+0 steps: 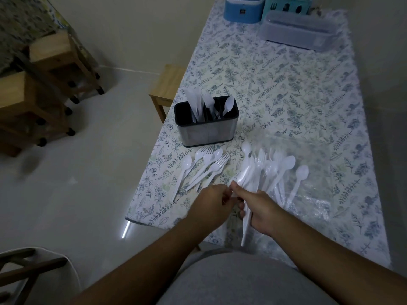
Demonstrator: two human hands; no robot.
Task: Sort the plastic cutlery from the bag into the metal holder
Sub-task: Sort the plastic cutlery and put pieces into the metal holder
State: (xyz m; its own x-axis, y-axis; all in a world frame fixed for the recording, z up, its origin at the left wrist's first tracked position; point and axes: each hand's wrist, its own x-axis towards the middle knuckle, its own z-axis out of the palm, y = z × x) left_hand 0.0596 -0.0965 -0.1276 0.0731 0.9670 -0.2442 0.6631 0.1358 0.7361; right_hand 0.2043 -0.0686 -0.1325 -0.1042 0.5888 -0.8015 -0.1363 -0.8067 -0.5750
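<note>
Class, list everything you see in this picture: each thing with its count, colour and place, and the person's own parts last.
metal holder: one, silver with black rim, table's left side, white cutlery inside.
loose cutlery: several spoons and forks, white, in front of holder.
plastic bag: one, clear, right of holder, cutlery on it.
bundle of cutlery: white, in right hand.
tablecloth: one, floral.
containers: three, blue, teal, clear, far end.
wooden stool: one, beside table.
left hand: touching the bundle.
right hand: gripping the bundle.

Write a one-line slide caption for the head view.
Right hand grips a bunch of white cutlery, left hand alongside, near the part-filled metal holder.
</note>
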